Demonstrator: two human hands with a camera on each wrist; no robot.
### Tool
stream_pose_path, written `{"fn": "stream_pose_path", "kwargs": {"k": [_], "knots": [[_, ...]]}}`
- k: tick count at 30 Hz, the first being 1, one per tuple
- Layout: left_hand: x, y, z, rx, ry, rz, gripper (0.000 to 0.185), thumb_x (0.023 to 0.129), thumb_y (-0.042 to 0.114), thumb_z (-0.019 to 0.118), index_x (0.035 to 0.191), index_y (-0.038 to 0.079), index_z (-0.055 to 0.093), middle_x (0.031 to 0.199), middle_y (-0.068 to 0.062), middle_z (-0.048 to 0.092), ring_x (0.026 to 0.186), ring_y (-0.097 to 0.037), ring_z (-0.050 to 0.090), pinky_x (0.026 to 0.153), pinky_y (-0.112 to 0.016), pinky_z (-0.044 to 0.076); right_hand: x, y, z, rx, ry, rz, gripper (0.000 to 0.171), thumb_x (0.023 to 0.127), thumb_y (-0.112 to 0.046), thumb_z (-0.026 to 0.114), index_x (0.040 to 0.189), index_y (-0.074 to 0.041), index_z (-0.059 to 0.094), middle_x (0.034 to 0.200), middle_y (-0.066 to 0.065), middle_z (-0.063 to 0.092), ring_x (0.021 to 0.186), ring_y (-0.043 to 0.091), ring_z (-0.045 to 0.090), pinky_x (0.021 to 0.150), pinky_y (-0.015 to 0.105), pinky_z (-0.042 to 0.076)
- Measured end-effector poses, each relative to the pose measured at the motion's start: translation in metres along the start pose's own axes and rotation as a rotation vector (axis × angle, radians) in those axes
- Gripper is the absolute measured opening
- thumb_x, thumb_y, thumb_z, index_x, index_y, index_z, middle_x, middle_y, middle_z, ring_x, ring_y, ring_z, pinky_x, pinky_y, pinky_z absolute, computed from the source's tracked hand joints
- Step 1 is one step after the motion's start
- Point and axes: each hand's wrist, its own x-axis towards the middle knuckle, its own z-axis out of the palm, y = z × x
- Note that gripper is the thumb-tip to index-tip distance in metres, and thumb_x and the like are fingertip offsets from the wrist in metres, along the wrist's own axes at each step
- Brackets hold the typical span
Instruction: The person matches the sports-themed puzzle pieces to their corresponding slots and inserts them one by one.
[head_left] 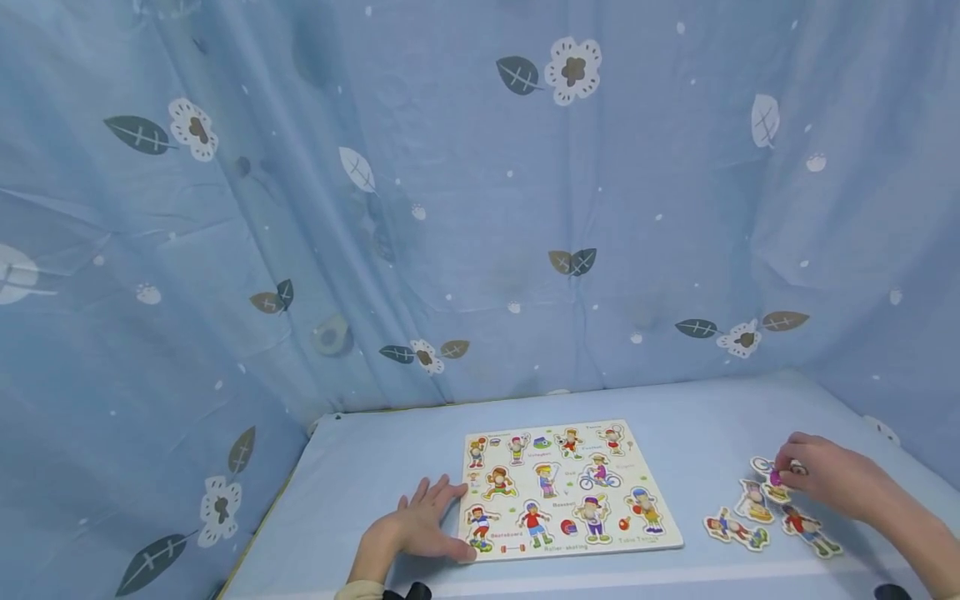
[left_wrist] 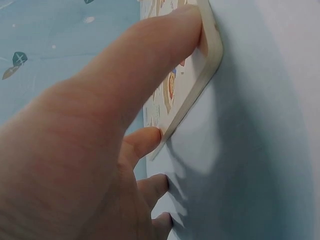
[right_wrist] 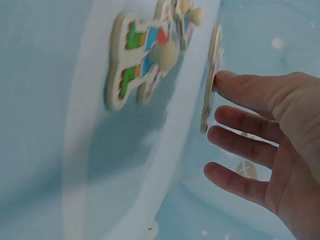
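Note:
My left hand (head_left: 422, 523) rests with spread fingers at the left edge of a pale puzzle board (head_left: 630, 547) printed with sports figures. Its thumb presses the near left corner, and in the left wrist view the index fingertip (left_wrist: 146, 142) touches the board's side. Over to the right, my right hand (head_left: 832, 477) pinches a cyclist puzzle piece (head_left: 764, 466) with a purple top. In the right wrist view that piece (right_wrist: 210, 87) stands edge-on at the thumb, raised above the table, the other fingers (right_wrist: 240, 150) extended.
Beside the right hand lie several loose figure pieces, among them a red-shirted figure (head_left: 808, 530) and a skateboarder (head_left: 737, 529); one shows a round knob (right_wrist: 165, 55). The board and pieces are on a light blue tabletop (head_left: 375, 454). Patterned blue curtain (head_left: 480, 208) hangs behind and at the sides.

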Motion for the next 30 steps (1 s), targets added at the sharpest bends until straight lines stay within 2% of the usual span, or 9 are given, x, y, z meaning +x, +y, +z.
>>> {"fn": "stream_pose_path", "kwargs": {"k": [6,14,22,30], "knots": [[-0.001,0.000,0.000,-0.006,-0.002,0.006,0.096,0.071,0.061,0.077,0.150,0.019,0.040,0.161,-0.016,0.025,0.148,-0.047,0.014,0.112,-0.073,0.013,0.005,-0.014,0.000,0.004,0.000,0.020,0.013,0.082,-0.023,0.079,0.085,-0.015,0.069,0.087,-0.002,0.060,0.077,0.016,0.057,0.066,0.042,0.054],[0.000,0.000,0.000,-0.003,-0.006,-0.001,0.096,0.071,0.062,0.077,0.149,0.020,0.041,0.162,-0.015,0.025,0.148,-0.047,0.013,0.113,-0.072,0.012,0.006,-0.037,0.002,-0.020,0.037,-0.014,0.020,0.082,-0.029,0.079,0.081,-0.017,0.064,0.082,-0.004,0.057,0.068,0.013,0.048,0.058,0.030,0.043],[0.000,0.002,0.000,0.011,-0.003,-0.005,0.096,0.071,0.062,0.076,0.149,0.020,0.040,0.162,-0.014,0.025,0.148,-0.046,0.014,0.113,-0.072,0.014,0.016,-0.063,0.006,-0.024,0.038,-0.051,0.027,0.084,-0.040,0.076,0.079,-0.018,0.063,0.078,-0.005,0.053,0.064,0.011,0.046,0.055,0.027,0.040],[0.001,0.001,0.001,0.004,-0.005,-0.011,0.095,0.071,0.061,0.077,0.149,0.021,0.041,0.162,-0.014,0.026,0.149,-0.046,0.014,0.113,-0.072,0.013,0.030,-0.095,0.011,-0.016,0.077,-0.112,0.026,0.084,-0.040,0.076,0.077,-0.020,0.061,0.073,-0.008,0.051,0.063,0.009,0.045,0.055,0.026,0.039]]}}
